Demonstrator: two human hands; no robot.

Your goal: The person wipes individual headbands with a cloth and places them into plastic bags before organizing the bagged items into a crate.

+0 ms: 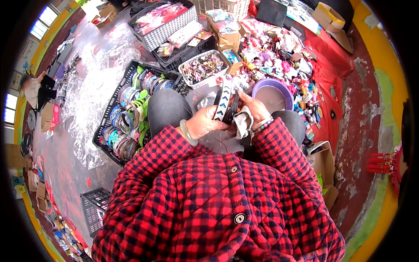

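Between my knees, my left hand (201, 124) is closed round a white headband (223, 101) with a dark pattern, held upright. Darker bands (233, 109) stand right behind it, partly hidden by my fingers. My right hand (257, 110) grips a crumpled whitish cloth (243, 123) against the bands, its fingertips near their upper part. Just beyond my right hand is a purple basin (290, 92) with cloudy greyish liquid in it. To my left, a black plastic crate (99, 133) holds rows of headbands (124, 120) in many colours, some bright green.
Ahead stands a white basket (203, 82) of small hair accessories, near a black-and-white patterned bin (168, 32) of packaged goods. A colourful pile (279, 54) covers a red cloth (334, 65) at right. Plastic sheeting (94, 83) lies on the left floor. Another person (37, 89) sits far left.
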